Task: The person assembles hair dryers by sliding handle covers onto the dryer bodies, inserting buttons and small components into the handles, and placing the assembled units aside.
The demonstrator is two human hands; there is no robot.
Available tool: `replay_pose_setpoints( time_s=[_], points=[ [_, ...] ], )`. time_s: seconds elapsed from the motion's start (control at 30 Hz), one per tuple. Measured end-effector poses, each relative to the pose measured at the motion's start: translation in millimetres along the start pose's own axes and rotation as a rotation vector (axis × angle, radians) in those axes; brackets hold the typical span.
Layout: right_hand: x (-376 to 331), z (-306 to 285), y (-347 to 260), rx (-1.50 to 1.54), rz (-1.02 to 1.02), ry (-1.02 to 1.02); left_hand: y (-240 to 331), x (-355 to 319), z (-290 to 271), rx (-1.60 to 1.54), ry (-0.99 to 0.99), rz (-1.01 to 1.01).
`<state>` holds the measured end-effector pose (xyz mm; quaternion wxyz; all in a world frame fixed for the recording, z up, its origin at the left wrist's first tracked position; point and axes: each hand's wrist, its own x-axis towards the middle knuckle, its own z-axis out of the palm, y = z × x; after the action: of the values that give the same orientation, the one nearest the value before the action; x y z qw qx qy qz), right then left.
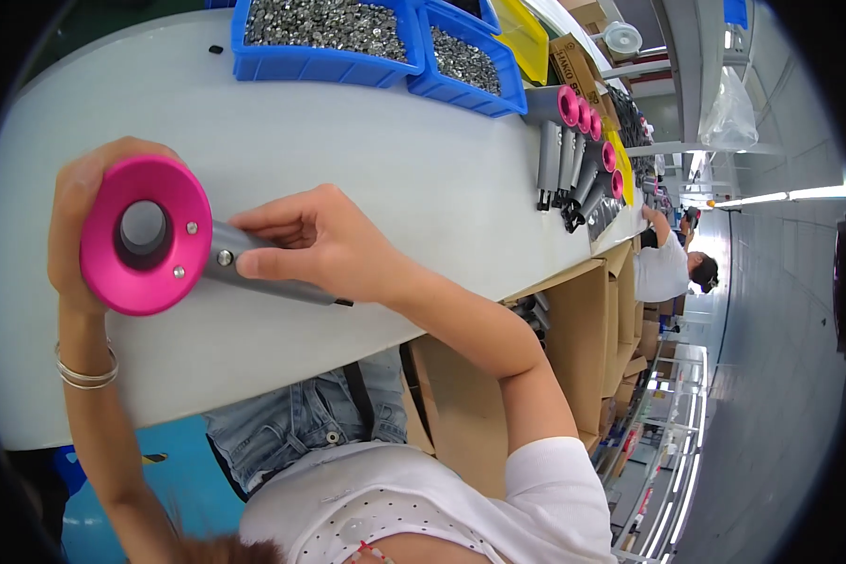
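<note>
A hair dryer (183, 246) with a grey body and a bright pink ring is held above the white table, ring turned up. My left hand (73, 221) wraps round the far and left side of its head. Silver buttons show on the ring, and one more sits on the grey handle (287, 287). My right hand (334, 242) grips that handle, thumb beside its silver button and fingers on the far side. Part of the fingers of my left hand is hidden behind the ring.
Blue bins (324, 68) of small metal parts stand at the table's far edge. More pink-and-grey hair dryers (573, 155) lie to the right, near a cardboard box (578, 70). Open cartons (564, 329) stand below the table edge. Another person (667, 268) works farther right.
</note>
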<state>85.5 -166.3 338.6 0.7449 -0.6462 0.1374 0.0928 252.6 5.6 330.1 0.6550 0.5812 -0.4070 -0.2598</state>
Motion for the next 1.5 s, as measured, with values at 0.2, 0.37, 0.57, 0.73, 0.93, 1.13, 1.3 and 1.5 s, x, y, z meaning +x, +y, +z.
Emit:
replay_pose_setpoints(
  time_s=[0.2,0.37,0.57,0.73,0.93,1.13,1.3,1.5],
  points=[
    [-5.6,-3.5,8.5,0.005,-0.053,-0.02,4.6,-2.9,10.0,0.03,0.032,0.053],
    [-12.3,2.9,-4.3,-0.325,-0.153,0.017,13.5,-6.3,9.1,0.14,0.006,0.122],
    [-21.4,12.7,-0.8,-0.609,-0.369,0.169,22.1,-2.9,5.5,0.209,-0.057,0.173],
    [-12.1,-1.3,16.7,-0.573,-0.466,0.179,-0.5,-0.8,8.8,0.043,0.052,0.132],
    [-16.9,5.3,24.6,-0.583,-0.51,0.196,1.5,-3.5,17.0,0.022,0.012,0.132],
    [-42.8,9.9,8.2,-0.553,-0.335,0.216,0.5,0.9,22.2,0.254,0.148,0.335],
    [-97.3,-43.5,21.7,-0.074,-0.313,0.46,0.5,8.7,11.1,0.348,0.364,0.262],
    [-179.0,-158.5,16.5,0.292,-0.507,1.042,-10.0,8.5,21.4,0.41,0.342,0.198]
  ],
)
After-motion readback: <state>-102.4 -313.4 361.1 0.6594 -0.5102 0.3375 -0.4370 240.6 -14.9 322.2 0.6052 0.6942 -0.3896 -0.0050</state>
